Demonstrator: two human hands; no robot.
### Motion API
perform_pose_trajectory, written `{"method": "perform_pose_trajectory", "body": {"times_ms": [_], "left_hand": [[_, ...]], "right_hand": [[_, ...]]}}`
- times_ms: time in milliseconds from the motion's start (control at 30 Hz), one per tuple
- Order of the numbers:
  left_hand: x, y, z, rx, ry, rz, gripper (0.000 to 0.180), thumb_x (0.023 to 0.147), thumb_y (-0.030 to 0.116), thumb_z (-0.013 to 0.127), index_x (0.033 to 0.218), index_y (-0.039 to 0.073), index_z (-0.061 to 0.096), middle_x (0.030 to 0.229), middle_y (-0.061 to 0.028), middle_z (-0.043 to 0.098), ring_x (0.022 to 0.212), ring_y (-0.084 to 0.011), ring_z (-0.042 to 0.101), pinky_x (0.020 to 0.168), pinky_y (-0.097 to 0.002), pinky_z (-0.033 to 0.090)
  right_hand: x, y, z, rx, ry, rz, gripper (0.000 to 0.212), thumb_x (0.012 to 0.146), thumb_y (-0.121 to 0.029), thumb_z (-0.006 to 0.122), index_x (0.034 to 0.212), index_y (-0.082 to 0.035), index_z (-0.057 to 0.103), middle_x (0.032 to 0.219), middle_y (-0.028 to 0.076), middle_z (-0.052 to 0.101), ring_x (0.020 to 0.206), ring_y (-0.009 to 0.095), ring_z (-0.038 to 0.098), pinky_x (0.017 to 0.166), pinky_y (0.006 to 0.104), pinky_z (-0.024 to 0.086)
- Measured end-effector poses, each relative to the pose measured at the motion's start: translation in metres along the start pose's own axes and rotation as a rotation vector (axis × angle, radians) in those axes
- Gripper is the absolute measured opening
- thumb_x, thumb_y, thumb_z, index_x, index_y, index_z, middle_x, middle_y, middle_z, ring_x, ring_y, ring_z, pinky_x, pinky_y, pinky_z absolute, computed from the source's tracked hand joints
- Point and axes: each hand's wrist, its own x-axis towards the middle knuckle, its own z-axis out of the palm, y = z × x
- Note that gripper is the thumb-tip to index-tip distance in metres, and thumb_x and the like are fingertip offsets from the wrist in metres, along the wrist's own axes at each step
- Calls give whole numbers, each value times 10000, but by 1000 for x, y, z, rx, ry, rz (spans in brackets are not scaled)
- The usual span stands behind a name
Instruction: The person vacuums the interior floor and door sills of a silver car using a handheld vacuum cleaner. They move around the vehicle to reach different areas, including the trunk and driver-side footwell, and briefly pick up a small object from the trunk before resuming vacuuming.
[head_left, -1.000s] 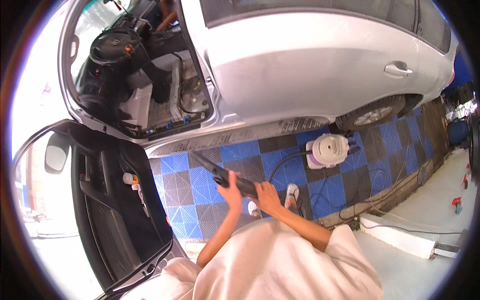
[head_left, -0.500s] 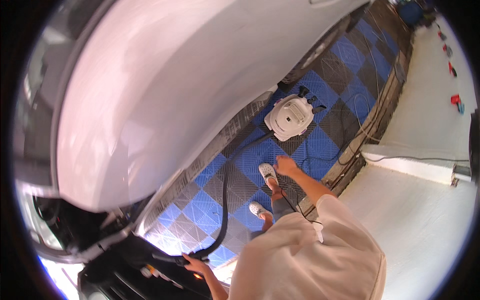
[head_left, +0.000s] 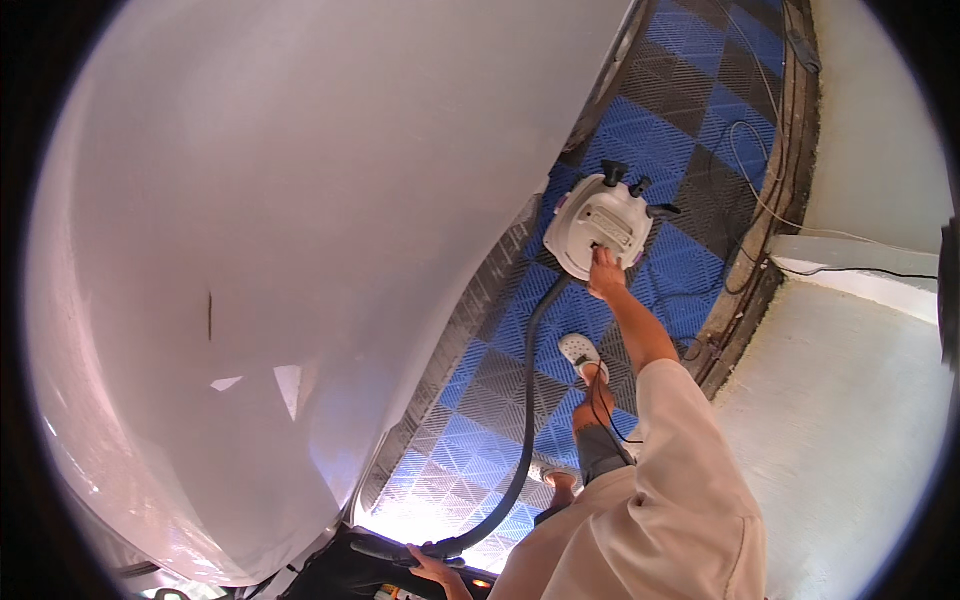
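A white canister vacuum cleaner [head_left: 578,215] with black nozzles along its far side stands on the floor ahead of me. My right hand [head_left: 606,276] reaches down to its top, fingers bunched at a small black part that looks like a switch. From the canister, a black hose [head_left: 530,400] curves back toward me. At the lower edge, my left hand [head_left: 432,568] is closed around the hose's black handle [head_left: 380,548], beside the car's dark open interior. Part of the left hand's grip is hidden.
A large pale car [head_left: 300,200] fills the left side. Blue and dark grey floor tiles [head_left: 670,90] run between it and a white wall [head_left: 850,420]. Thin cables [head_left: 760,200] lie along the wall's base. My white clogs [head_left: 583,352] stand near the hose.
My right hand has moved forward from above my foot onto the vacuum cleaner's top. My left hand still holds the hose handle. The view has shifted, and I have leaned toward the canister.
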Motion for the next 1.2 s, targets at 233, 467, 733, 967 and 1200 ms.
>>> {"method": "perform_pose_trajectory", "body": {"times_ms": [233,467,733,967,1200], "left_hand": [[44,-16,-1,81,-191,24,465,989,306,709,1134,-117,581,886,-175,683,619,-246,647,434,-350,505],[104,-57,25,-137,-253,167,323,1012,238,678,1059,-60,563,740,-115,654,631,-195,658,574,-339,527],[151,-4,-12,-242,-453,107,399,954,392,730,959,-6,695,745,-74,715,675,-183,678,623,-342,528],[227,17,-120,-591,-627,16,398,968,421,705,1026,28,679,780,-41,701,740,-130,659,672,-303,508],[336,-69,-163,-860,-428,-130,307,962,265,649,1144,18,634,842,-19,577,694,-120,547,636,-274,434]], "right_hand": [[17,6,6,-213,36,-73,714,819,-224,744,1472,-75,494,1556,53,378,1406,268,421,1054,720,416],[-21,-69,-9,-303,-86,56,495,985,-343,534,1395,-72,594,1391,129,606,1335,325,535,986,831,342],[-442,-388,44,350,-400,-1210,1108,790,-481,870,1596,-28,261,1448,321,524,1348,414,541,1130,457,427],[-639,-543,73,566,-209,-1168,736,900,-213,730,1500,-24,346,1277,293,617,1182,436,642,964,462,513],[-650,-636,88,665,-112,-898,552,894,-248,761,1322,-24,495,1004,191,671,895,315,681,830,410,528]]}}
